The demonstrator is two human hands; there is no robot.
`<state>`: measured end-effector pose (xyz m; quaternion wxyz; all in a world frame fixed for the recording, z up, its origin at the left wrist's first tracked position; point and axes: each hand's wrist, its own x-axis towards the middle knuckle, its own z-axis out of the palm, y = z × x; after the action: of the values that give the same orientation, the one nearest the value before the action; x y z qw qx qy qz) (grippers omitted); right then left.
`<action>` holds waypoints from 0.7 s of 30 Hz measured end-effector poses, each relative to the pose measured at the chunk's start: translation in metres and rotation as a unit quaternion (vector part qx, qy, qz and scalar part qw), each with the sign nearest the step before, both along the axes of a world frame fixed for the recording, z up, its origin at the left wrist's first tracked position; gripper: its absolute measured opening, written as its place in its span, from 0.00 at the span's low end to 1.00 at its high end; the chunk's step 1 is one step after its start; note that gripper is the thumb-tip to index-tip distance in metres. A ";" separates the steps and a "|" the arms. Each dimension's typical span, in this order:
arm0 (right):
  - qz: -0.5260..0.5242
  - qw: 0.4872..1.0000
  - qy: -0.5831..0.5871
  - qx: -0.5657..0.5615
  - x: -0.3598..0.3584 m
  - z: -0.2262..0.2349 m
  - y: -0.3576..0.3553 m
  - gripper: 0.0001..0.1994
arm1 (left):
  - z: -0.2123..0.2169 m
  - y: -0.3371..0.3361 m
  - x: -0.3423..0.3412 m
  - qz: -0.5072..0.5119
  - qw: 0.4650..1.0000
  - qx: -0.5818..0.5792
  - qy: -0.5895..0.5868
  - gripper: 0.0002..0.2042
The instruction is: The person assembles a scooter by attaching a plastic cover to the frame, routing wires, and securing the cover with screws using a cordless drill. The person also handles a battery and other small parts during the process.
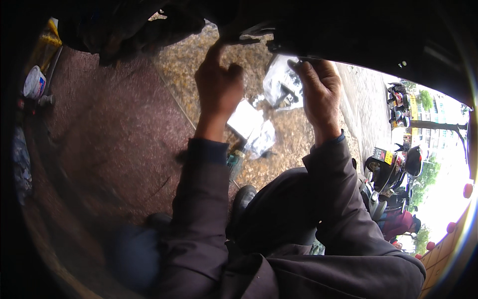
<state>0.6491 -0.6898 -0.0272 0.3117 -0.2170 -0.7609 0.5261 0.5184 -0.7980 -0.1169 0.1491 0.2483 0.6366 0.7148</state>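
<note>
A large dark body (338,30) with a shiny lower edge spans the top of the view, most of its detail lost in shadow. My left hand (221,84) reaches up to a dark, narrow part (244,41) under it. The index finger is raised and the other fingers are curled in; whatever the fingertips grip is hidden. To the right, my right hand (322,89) is closed at the body's lower edge, thumb pressed against the fingers, around a small dark piece I cannot make out. Below and between the hands, a clear plastic bag (279,82) with dark parts lies on the ground.
Near the bag lie a white flat item (245,119), crumpled clear plastic (261,139) and a greenish object (235,162). My shoe (244,197) is close by. A white tub (35,82) stands far left. Parked scooters (386,169) and a person in red (398,224) are at right.
</note>
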 end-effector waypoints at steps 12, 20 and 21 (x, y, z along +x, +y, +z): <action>-0.023 0.999 -0.030 0.029 0.001 -0.001 0.000 0.14 | 0.010 0.000 0.003 -0.034 0.999 -0.016 -0.001 0.32; -0.002 1.000 -0.002 0.027 0.000 -0.002 0.003 0.12 | 0.007 0.000 0.002 -0.037 0.999 -0.010 0.000 0.32; 0.003 1.000 0.002 0.016 0.001 -0.003 0.003 0.12 | 0.006 0.000 0.002 -0.041 0.999 0.000 -0.007 0.32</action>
<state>0.6496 -0.6866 -0.0298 0.3154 -0.2088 -0.7690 0.5153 0.5204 -0.7980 -0.1111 0.1827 0.2692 0.6245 0.7101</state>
